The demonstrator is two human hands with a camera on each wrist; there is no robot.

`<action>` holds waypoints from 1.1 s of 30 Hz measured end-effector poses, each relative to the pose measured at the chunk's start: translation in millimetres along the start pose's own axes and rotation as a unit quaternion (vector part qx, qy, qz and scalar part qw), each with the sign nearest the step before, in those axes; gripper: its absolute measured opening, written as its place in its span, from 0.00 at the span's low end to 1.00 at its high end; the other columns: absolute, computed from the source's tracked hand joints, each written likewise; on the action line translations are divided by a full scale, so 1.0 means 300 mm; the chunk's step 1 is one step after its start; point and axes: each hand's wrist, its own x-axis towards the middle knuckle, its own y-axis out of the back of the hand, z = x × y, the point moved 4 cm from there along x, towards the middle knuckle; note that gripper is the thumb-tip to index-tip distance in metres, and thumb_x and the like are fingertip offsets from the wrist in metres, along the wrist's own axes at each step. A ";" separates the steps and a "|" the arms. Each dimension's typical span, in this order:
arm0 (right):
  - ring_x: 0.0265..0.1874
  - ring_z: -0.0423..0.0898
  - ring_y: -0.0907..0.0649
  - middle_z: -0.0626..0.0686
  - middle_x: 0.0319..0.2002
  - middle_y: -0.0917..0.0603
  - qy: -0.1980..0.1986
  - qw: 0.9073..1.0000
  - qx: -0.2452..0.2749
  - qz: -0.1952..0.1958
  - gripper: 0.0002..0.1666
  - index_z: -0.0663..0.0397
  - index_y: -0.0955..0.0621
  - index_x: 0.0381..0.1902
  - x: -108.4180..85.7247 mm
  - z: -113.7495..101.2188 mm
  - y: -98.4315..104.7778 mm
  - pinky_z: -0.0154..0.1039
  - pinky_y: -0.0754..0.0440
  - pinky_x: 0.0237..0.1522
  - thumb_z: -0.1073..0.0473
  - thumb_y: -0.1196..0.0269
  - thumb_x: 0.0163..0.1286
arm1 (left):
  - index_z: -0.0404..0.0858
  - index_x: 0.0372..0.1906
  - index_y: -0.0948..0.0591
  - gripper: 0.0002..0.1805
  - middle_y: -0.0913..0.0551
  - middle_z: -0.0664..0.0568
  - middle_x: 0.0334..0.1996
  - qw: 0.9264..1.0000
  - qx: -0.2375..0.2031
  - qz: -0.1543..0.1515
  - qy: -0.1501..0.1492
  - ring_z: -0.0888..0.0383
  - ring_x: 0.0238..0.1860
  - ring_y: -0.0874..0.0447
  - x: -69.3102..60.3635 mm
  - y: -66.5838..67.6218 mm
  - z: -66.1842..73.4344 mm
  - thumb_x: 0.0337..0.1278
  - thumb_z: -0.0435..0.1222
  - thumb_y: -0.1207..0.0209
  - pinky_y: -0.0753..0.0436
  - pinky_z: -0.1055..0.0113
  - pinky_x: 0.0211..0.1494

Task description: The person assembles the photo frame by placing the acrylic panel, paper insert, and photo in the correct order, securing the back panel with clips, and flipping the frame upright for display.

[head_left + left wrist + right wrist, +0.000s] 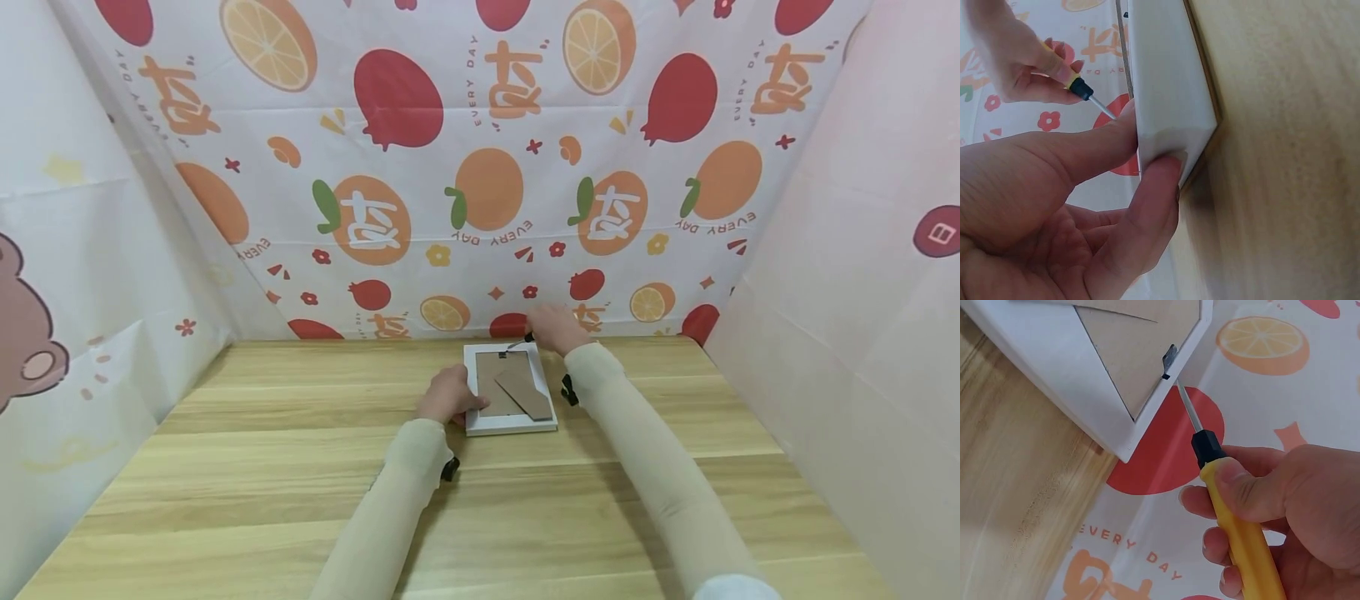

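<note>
A white picture frame (471, 383) lies back side up on the table, its brown backing board (491, 392) and slanted stand leg (525, 395) showing. My left hand (448, 395) grips its left edge, the thumb on top and fingers at the side, as the left wrist view (1054, 206) also shows. My right hand (1310, 512) holds a screwdriver by its yellow handle (1244, 544). The metal shaft (1189, 406) reaches the frame's far edge, by a small dark metal clip (1169, 360) on the backing. Whether the tip touches the clip cannot be told.
The wood-grain table (300, 483) extends around the frame on both sides and in front. A fruit-patterned cloth (420, 200) hangs right behind the table's back edge, close to my right hand. Pale cloths hang at the left (97, 250) and right (855, 250).
</note>
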 end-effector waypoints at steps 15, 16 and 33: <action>0.35 0.49 0.19 0.53 0.39 0.11 -0.004 0.999 -0.045 -0.014 0.05 0.55 0.14 0.43 0.006 -0.026 0.005 0.40 0.16 0.37 0.63 0.36 0.74 | 0.32 0.44 0.23 0.21 0.19 0.43 0.31 1.000 0.009 0.006 -0.018 0.53 0.18 0.17 0.005 -0.005 -0.003 0.57 0.40 0.25 0.18 0.65 0.21; 0.35 0.49 0.19 0.53 0.39 0.11 -0.004 0.999 -0.048 -0.013 0.05 0.55 0.14 0.43 0.006 -0.029 0.007 0.40 0.15 0.39 0.63 0.36 0.74 | 0.32 0.44 0.23 0.21 0.19 0.43 0.30 1.000 0.009 0.007 -0.019 0.53 0.18 0.17 0.005 -0.004 -0.003 0.57 0.40 0.25 0.17 0.65 0.21; 0.25 0.46 0.26 0.48 0.22 0.21 0.014 0.992 -0.121 -0.024 0.08 0.54 0.14 0.32 0.032 -0.049 0.029 0.37 0.26 0.27 0.63 0.37 0.74 | 0.31 0.46 0.23 0.22 0.19 0.42 0.33 1.000 0.016 0.011 -0.012 0.55 0.17 0.17 0.003 -0.005 0.005 0.57 0.41 0.26 0.17 0.66 0.20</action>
